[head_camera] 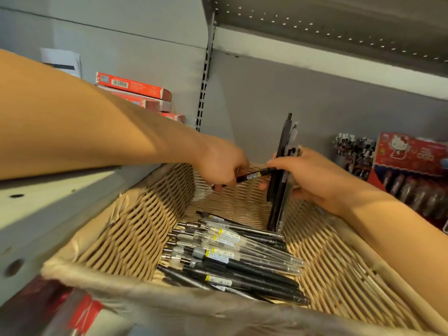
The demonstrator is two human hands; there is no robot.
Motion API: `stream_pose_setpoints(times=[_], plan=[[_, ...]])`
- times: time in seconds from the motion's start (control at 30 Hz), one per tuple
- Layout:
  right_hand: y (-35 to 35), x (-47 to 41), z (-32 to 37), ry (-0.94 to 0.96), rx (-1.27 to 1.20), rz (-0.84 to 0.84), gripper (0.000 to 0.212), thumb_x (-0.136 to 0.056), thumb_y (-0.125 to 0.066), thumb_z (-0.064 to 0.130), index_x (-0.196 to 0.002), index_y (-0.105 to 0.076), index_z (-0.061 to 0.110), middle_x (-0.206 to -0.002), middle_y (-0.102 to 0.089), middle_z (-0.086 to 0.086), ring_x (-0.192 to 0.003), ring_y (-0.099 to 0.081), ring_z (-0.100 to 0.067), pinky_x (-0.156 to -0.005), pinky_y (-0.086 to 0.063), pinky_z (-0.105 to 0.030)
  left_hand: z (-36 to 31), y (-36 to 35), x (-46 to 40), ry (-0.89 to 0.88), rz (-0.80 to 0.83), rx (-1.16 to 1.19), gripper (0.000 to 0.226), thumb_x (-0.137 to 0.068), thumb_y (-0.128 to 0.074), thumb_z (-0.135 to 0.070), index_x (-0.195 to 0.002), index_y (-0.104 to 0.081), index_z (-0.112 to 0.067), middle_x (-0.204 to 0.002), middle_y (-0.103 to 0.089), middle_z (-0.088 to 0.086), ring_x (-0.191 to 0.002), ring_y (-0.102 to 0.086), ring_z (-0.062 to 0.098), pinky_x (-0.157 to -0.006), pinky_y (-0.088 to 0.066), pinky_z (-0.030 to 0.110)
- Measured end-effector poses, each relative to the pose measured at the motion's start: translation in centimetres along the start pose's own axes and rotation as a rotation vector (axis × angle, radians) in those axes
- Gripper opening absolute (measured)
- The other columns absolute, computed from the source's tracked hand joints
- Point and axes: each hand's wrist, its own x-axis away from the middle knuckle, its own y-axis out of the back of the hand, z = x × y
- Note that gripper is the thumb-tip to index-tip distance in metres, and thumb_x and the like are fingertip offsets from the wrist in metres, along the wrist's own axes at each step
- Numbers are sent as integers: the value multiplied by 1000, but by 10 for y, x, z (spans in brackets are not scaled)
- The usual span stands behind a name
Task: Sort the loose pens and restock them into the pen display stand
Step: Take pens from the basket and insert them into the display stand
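Left hand above basket, fingers curled round one black pen, pen lying level, pointing 3 o'clock toward right hand. Right hand grips bundle of pens upright, tips down at basket floor. Loose pens piled in basket at 6 o'clock. Red boxes stacked on shelf at 10 o'clock.

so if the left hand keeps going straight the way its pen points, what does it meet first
Probably the upright bundle of black and clear pens gripped in the right hand; the left hand aims its single black pen at it, seemingly touching already.
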Motion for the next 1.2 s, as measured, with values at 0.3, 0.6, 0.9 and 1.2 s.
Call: stream_pose_setpoints(times=[0.3, 0.6, 0.9, 1.2], plan=[[-3, -4, -2, 95, 187, -20, 10, -92, -71, 21, -101, -74, 20, -90, -79, 0, -89, -76, -16, -90, -58, -41, -5, -6, -21, 28, 6, 504, 20, -102, -53, -17, -117, -61, -7, -108, -69, 8, -80, -72, 19, -77, -60, 32], [-6, -1, 2, 166, 282, -53, 12, -90, -74, 24, -101, -70, 22, -89, -74, 0, -77, -69, -13, -62, -51, -30, -8, -3, -20, -110, 45, 274, 19, -98, -55, -23, -106, -69, -13, -93, -73, -7, -88, -73, 11, -74, -57, 25], [-4, -1, -2, 152, 377, -35, 16, -83, -81, 33, -91, -68, 28, -77, -72, 14, -73, -68, -5, -64, -48, -28, 1, -16, -13, -81, 513, -111, 22, -89, -71, -26, -106, -65, -14, -87, -66, -1, -89, -61, 17, -98, -52, 48], [-5, 1, 0, 120, 414, -20, 38, -75, -84, 29, -105, -63, 34, -96, -71, 7, -90, -68, -13, -78, -56, -37, 12, -9, -21, -41, 332, 108, 10, -95, -65, -28, -89, -64, -19, -75, -63, -7, -68, -62, 5, -66, -53, 26]])
